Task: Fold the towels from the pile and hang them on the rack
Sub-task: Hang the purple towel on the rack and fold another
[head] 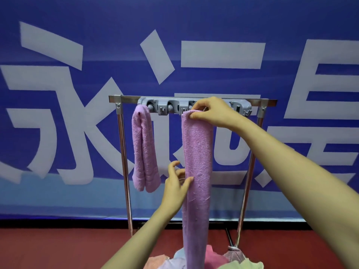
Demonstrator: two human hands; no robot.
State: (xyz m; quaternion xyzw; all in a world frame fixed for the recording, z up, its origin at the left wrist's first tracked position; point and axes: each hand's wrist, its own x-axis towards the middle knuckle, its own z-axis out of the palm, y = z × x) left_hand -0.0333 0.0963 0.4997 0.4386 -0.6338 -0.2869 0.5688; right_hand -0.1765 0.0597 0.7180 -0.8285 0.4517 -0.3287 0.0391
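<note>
Light is bright, soft and even, with no single source evident; shadows are faint. The blue fabric banner with large white characters point(223, 22) darkens toward its upper corners and has a paler band lower down. The chrome metal rack point(124, 162) shows thin glints along its tubes, without harsh glare. Wide-angle distortion bows the banner's lower edge and tilts the rack's legs inward. The long lilac terry towel point(197, 152) is crisp. The left hand point(175, 183) has motion-blurred fingers, and the multicoloured towel pile point(239, 264) at the bottom edge is soft.
</note>
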